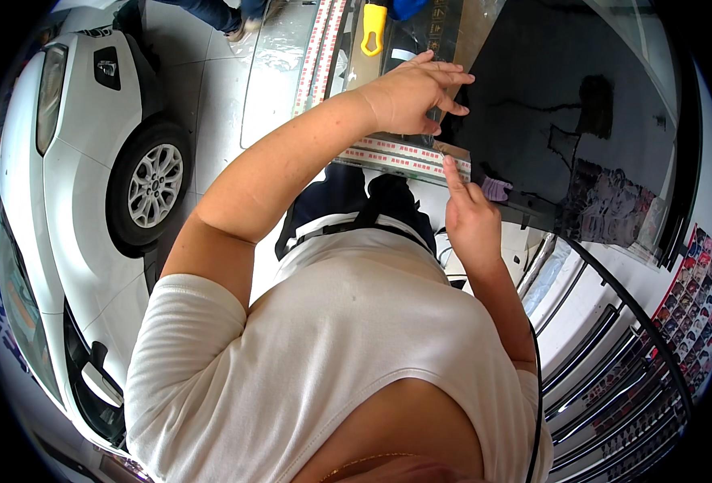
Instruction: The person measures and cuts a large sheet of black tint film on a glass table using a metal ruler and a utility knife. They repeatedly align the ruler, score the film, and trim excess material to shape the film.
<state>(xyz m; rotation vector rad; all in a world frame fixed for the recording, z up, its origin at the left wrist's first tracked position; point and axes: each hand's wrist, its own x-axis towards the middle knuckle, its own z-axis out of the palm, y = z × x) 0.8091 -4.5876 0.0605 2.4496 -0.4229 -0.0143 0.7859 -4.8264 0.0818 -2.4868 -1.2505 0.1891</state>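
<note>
My left hand (417,92) reaches across the glass-topped bench, palm down and fingers spread toward the right. Its fingertips come to the left edge of a glossy dark sheet (549,105), which has reflections on it. Nothing shows in its grip. Lower down, my right hand (473,219) stretches its index finger up onto a white strip with red print (396,155) along the bench's near edge. The other fingers of that hand are curled in. A yellow-handled tool (373,30) lies beyond my left hand; its far end is out of view.
A second red-printed strip (320,56) runs along the bench's left side. At the left stands a white car (82,169) with its front wheel (155,187) facing the bench. Curved black bars (606,378) fill the lower right. Someone's shoe (245,29) shows at the top.
</note>
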